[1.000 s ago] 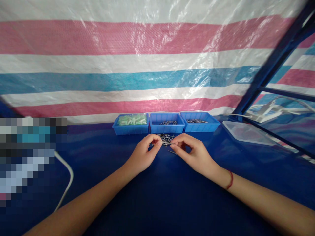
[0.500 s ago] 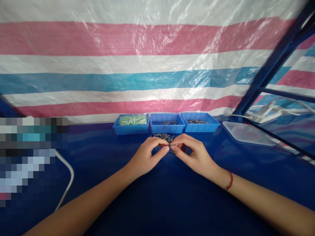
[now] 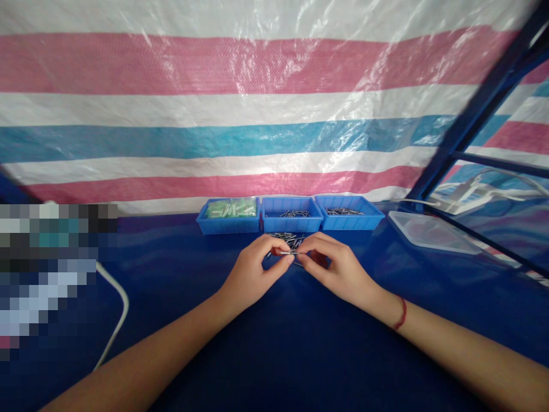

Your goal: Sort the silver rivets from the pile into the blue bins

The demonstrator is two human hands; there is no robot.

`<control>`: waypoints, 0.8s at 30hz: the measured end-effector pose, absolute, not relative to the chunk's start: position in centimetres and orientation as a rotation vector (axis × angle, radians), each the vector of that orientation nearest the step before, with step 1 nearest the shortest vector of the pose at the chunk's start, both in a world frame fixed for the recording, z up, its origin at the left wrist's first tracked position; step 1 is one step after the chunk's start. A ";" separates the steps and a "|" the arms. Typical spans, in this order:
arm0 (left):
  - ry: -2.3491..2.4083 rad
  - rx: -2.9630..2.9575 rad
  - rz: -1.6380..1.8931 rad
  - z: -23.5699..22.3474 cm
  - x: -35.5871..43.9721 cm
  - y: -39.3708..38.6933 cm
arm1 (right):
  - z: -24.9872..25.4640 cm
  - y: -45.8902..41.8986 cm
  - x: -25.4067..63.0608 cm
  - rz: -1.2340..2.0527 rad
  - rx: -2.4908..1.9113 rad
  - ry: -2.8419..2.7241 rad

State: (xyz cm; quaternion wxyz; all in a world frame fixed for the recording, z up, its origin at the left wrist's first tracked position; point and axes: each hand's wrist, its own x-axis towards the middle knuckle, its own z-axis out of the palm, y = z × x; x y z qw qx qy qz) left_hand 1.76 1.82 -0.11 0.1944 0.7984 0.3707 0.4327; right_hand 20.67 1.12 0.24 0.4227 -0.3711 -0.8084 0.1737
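Between my two hands is a thin, short metal rod (image 3: 289,252), lying roughly level. My left hand (image 3: 255,266) pinches its left part between thumb and forefinger. At the right end, the fingertips of my right hand (image 3: 337,263) are closed on it; whatever else they cover is hidden. Just behind the fingers lies a loose pile of similar thin rods (image 3: 285,236) with silvery and dark parts, partly blocked by my hands.
Three blue bins stand behind the pile: the left bin (image 3: 229,227) holds pale green pieces in clear plastic, the middle bin (image 3: 291,226) and right bin (image 3: 355,222) dark rods. A translucent lid (image 3: 433,232) lies right. A white cable (image 3: 124,300) runs along the left.
The fingers of my left hand have shifted slightly, and more of the rod now shows between my hands. The pile and bins have stayed in place.
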 end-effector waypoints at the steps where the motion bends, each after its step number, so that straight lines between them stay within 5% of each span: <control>1: 1.033 2.253 1.212 -0.1 1.7 1.8 | 0.2 1.2 20.6 0.448 -0.928 -2.042; 10: 1.045 2.531 1.014 -0.8 1.9 1.5 | 0.2 2.5 21.3 0.910 -1.066 -1.578; 16: 0.925 2.831 0.692 -0.6 2.2 1.5 | 1.1 5.8 25.2 0.918 -1.222 -0.957; 24: 0.949 2.910 0.600 -0.1 2.5 1.3 | 0.6 6.1 25.5 0.894 -1.317 -1.042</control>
